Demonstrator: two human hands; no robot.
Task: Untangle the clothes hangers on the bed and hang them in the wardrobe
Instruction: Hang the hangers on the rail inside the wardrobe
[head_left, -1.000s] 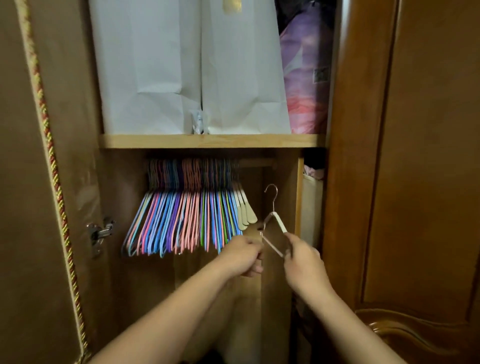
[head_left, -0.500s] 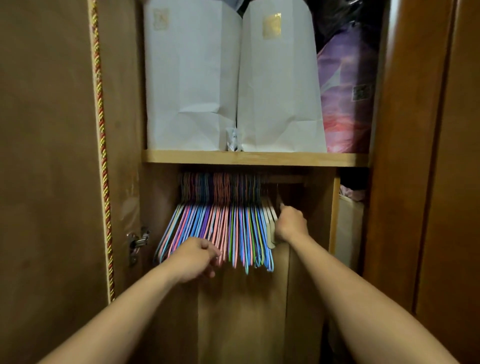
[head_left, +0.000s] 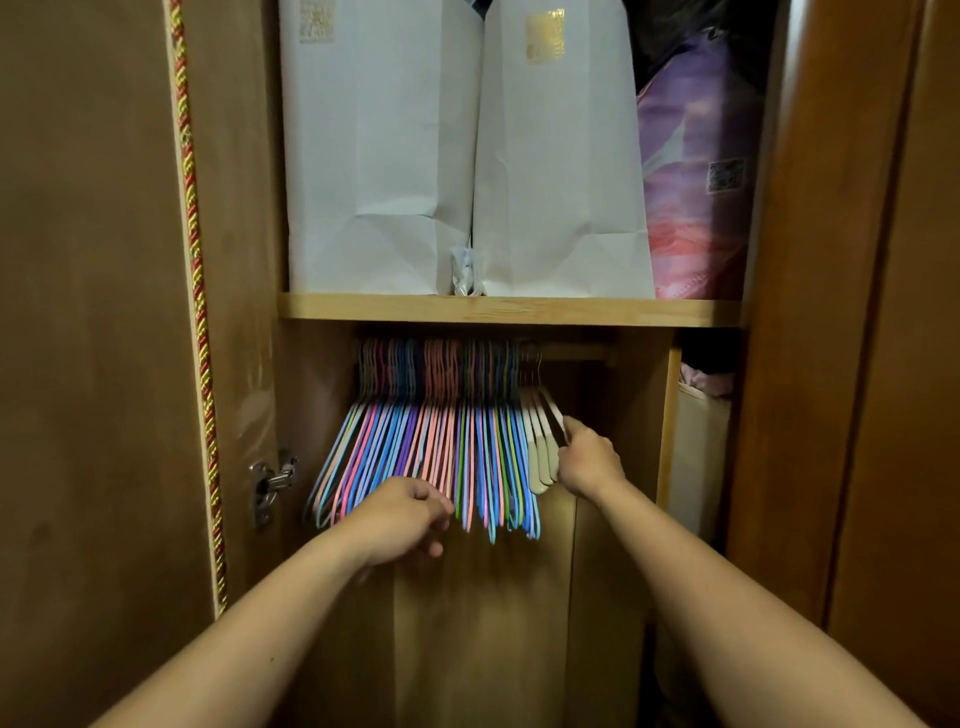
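Note:
Several thin coloured hangers (head_left: 431, 441) hang packed together on the wardrobe rail (head_left: 576, 353) under the shelf. At their right end hang a few beige hangers (head_left: 540, 447). My right hand (head_left: 589, 460) reaches to the rightmost beige hanger (head_left: 551, 410), which hangs on the rail, and its fingers hold that hanger's shoulder. My left hand (head_left: 402, 517) hovers loosely curled in front of the lower ends of the coloured hangers and holds nothing.
A wooden shelf (head_left: 511, 310) above the rail carries two white paper bags (head_left: 467, 156) and a purple packaged bundle (head_left: 696, 171). The open wardrobe door (head_left: 104, 312) with a hinge (head_left: 270, 480) stands on the left, a wooden panel (head_left: 852, 312) on the right.
My right hand carried the beige hanger up from in front of the wardrobe onto the rail's right end. My left hand let go of it and moved left, under the coloured hangers.

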